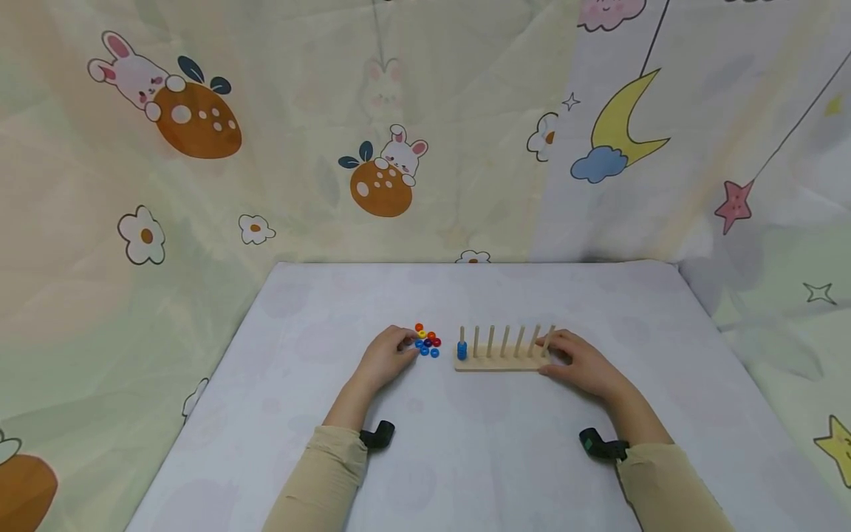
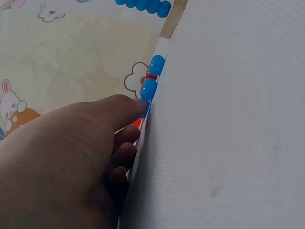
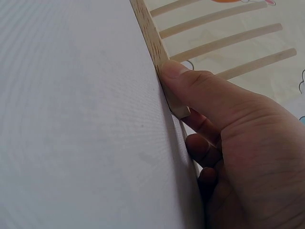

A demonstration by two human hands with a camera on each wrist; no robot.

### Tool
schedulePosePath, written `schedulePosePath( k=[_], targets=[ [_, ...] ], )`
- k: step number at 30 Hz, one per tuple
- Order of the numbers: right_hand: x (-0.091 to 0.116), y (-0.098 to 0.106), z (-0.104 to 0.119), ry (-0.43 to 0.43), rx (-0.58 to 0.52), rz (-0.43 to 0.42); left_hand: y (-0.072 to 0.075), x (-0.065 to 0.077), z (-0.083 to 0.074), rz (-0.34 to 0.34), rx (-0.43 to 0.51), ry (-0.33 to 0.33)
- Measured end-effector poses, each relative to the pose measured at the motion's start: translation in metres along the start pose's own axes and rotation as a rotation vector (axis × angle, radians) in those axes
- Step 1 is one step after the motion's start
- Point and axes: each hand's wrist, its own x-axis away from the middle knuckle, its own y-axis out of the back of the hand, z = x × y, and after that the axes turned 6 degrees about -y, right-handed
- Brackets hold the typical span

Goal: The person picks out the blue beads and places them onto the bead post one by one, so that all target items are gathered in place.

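Note:
A wooden peg board (image 1: 501,364) with a row of upright pegs lies on the table, and several blue beads (image 1: 462,351) are stacked on its leftmost peg. My right hand (image 1: 581,360) grips the board's right end, thumb (image 3: 178,74) on the front edge and fingers behind it. To the left of the board is a small cluster of loose beads in blue, red (image 1: 436,342), orange (image 1: 419,326) and yellow. At this cluster's left side, my left hand (image 1: 388,357) pinches a blue bead (image 2: 144,109), mostly hidden by the thumb. Other blue beads (image 2: 148,88) sit just beyond the thumb tip.
A pale cloth covers the table (image 1: 465,458), whose far edge meets a hanging curtain (image 1: 299,177) printed with rabbits, flowers and a moon. Each wrist carries a small black camera (image 1: 379,435) near the sleeve cuff.

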Motion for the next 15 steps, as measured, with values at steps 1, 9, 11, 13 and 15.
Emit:
schedulePosePath(
  k=[1,9,11,13,15],
  targets=[
    [0.0,0.0,0.0001,0.002,0.001,-0.001,-0.0008,0.0,0.0004,-0.006,-0.006,-0.003],
    [0.0,-0.0012,-0.001,0.022,0.002,-0.004,-0.0045,0.0006,-0.0013,-0.049,-0.042,-0.006],
    [0.0,-0.0008,-0.0008,0.017,0.005,0.0,-0.0051,0.0004,-0.002,-0.059,-0.044,-0.006],
    [0.0,-0.0001,-0.0005,0.011,0.012,0.003,-0.0056,0.0001,-0.0025,-0.067,-0.045,-0.004],
    [0.0,0.0003,-0.0005,0.004,0.014,0.007,-0.0057,-0.0001,-0.0029,-0.071,-0.038,-0.001]
  ],
)
